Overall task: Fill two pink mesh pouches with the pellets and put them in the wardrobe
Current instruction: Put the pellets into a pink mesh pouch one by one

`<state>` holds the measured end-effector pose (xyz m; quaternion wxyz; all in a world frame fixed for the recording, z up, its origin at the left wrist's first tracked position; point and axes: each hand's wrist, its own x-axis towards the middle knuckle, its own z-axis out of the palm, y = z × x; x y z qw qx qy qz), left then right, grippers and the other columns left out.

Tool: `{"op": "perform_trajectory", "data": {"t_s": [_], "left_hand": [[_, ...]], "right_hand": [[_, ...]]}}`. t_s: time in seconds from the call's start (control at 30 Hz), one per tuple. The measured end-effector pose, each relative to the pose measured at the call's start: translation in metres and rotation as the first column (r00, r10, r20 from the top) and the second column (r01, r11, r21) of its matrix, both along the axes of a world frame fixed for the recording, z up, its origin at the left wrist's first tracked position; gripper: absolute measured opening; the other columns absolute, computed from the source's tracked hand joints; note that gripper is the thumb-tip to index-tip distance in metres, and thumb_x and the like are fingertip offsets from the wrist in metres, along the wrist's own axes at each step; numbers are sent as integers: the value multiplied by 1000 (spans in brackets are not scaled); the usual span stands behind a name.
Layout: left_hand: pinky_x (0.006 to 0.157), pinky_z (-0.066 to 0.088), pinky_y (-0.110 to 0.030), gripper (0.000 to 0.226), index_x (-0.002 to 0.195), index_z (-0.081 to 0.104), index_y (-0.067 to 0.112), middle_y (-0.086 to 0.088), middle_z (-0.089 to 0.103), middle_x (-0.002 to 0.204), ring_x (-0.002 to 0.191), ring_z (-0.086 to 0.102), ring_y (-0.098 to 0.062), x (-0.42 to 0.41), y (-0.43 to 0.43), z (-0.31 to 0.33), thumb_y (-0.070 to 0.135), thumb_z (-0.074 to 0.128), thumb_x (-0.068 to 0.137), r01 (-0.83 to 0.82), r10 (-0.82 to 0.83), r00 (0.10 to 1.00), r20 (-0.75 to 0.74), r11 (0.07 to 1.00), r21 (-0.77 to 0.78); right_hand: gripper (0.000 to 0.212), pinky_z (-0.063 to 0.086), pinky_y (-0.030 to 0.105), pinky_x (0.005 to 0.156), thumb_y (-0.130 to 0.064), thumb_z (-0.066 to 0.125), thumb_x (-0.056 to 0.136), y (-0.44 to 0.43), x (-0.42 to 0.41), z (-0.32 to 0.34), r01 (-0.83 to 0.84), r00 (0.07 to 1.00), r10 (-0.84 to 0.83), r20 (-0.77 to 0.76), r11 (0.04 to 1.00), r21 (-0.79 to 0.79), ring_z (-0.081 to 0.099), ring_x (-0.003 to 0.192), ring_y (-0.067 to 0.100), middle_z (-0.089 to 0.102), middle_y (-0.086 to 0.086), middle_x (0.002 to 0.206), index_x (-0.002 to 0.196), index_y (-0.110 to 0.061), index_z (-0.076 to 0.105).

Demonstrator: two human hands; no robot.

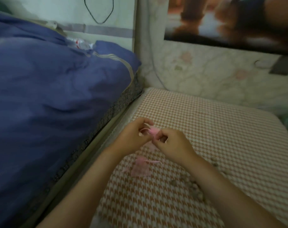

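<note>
Cushion (206, 129) bears one loose pouch (140, 167); left hand (135, 137), right hand (173, 143) pinch second pouch (153, 130).

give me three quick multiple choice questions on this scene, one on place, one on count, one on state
1. Where does the loose pouch lie? A in a drawer B on the checked cushion C on a plate
2. How many pink pouches show? A one B two C four
3. The upper pouch is: A pinched by left hand and right hand B hanging from a hook C lying untouched
Answers: 1 B, it rests flat on the cushion; 2 B, one held, one lying; 3 A, both hands pinch it.
</note>
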<state>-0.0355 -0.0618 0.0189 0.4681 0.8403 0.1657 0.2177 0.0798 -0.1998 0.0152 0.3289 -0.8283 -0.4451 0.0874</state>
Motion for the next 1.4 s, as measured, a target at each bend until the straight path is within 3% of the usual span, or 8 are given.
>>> {"op": "perform_trajectory", "data": {"t_s": [0.17, 0.33, 0.57, 0.77, 1.0, 1.13, 1.27, 1.4], "left_hand": [[66, 51, -19, 19, 87, 66, 32, 13, 67, 80, 71, 60, 1, -19, -47, 19, 16, 73, 84, 116, -118, 993, 15, 989, 86], [73, 57, -27, 13, 93, 67, 33, 14, 68, 85, 78, 63, -1, -46, -84, -1, 24, 72, 85, 160, -152, 987, -61, 975, 154], [70, 49, -17, 21, 89, 64, 39, 19, 65, 84, 80, 60, 4, -84, -99, -46, 21, 71, 82, 204, -182, 977, -115, 954, 218], [73, 56, -31, 17, 98, 68, 33, 16, 68, 90, 81, 60, 1, -76, -96, -45, 23, 70, 85, 222, -195, 973, -127, 940, 258], [97, 41, -29, 42, 114, 54, 41, 20, 51, 120, 117, 43, -5, -74, -101, -36, 25, 60, 75, 172, -157, 985, -73, 932, 319], [76, 47, -27, 19, 98, 56, 34, 15, 54, 95, 89, 51, -5, -73, -105, -24, 30, 64, 80, 13, -37, 996, 80, 958, 287], [61, 50, -32, 28, 80, 62, 26, 4, 63, 72, 64, 57, -9, -73, -112, -34, 53, 65, 83, 13, 1, 993, -119, 993, 119], [58, 58, -35, 25, 79, 71, 17, -4, 71, 69, 64, 70, -19, -68, -111, -35, 41, 72, 83, -15, -4, 978, -210, 996, -86]], "right_hand": [[21, 48, 28, 62, -56, 61, 86, -59, -30, 26, 114, 993, -114, 2, 993, -1, 61, 74, 7, 63, -13, 86, 93, -36, 61], [11, 52, 30, 78, -43, 56, 91, -109, -62, 18, 212, 969, -197, -148, 973, 94, 60, 86, 5, 60, -15, 105, 100, -38, 59], [23, 48, 31, 58, -25, 64, 95, -128, -108, -21, 188, 936, -162, -314, 981, 53, 54, 52, 4, 66, -5, 63, 75, -21, 75], [14, 48, 26, 55, -34, 74, 89, -120, -104, -19, 196, 927, -163, -337, 978, 66, 58, 55, 5, 72, -2, 69, 78, -27, 79], [9, 41, 27, 47, -16, 73, 89, -119, -94, -31, 308, 675, -219, -705, 951, -1, 56, 53, 14, 74, 9, 82, 90, -8, 77], [16, 43, 26, 46, -18, 68, 94, -121, -89, -29, 288, 697, -186, -692, 957, 34, 55, 52, 16, 77, 12, 87, 93, -5, 77], [25, 44, 25, 47, -24, 58, 101, -123, -93, -27, 229, 786, -157, -598, 972, 46, 56, 53, 14, 75, 3, 78, 94, -8, 75], [27, 46, 27, 49, -25, 53, 103, -122, -94, -30, 167, 859, -133, -494, 986, 25, 63, 56, 18, 75, 2, 82, 93, -10, 72]]}}
